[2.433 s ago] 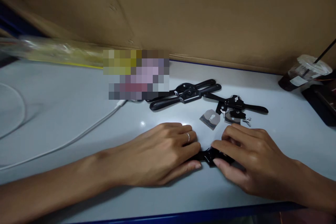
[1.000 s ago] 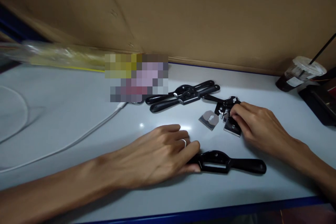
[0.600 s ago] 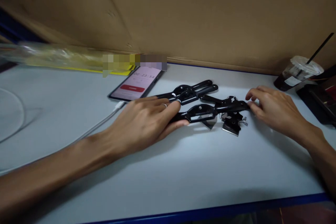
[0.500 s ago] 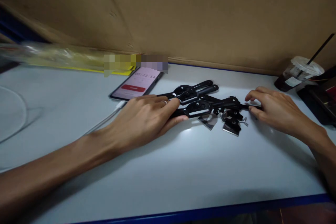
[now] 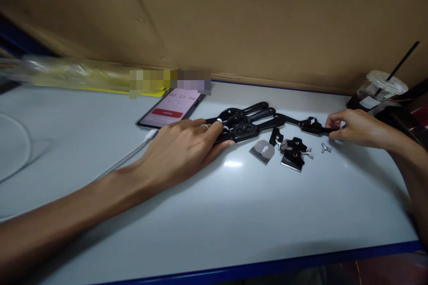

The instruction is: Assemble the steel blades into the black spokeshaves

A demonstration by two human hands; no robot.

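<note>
My left hand (image 5: 187, 147) is closed round the left ends of black two-handled metal tools (image 5: 245, 130) lying side by side. At the right, my right hand (image 5: 351, 125) pinches the right handle of another black tool (image 5: 311, 125), whose left handle end lies near the others. Below them on the table are a loose silver blade (image 5: 262, 152), a small black plate (image 5: 276, 137), and black plates stacked on a blade (image 5: 293, 158). A silver wing screw (image 5: 326, 148) lies beneath my right hand, with other wing screws beside the plates.
A phone (image 5: 172, 107) with a white cable (image 5: 133, 153) lies behind my left hand. Yellow material in clear plastic (image 5: 83, 73) runs along the cardboard wall (image 5: 250, 22). A lidded drink cup (image 5: 377, 89) stands at the back right of the white table (image 5: 214, 227).
My right hand has moved slightly right and now grips a tool handle; that tool is spread apart from the others. The small plates and a wing screw are more exposed. My left hand has barely moved.
</note>
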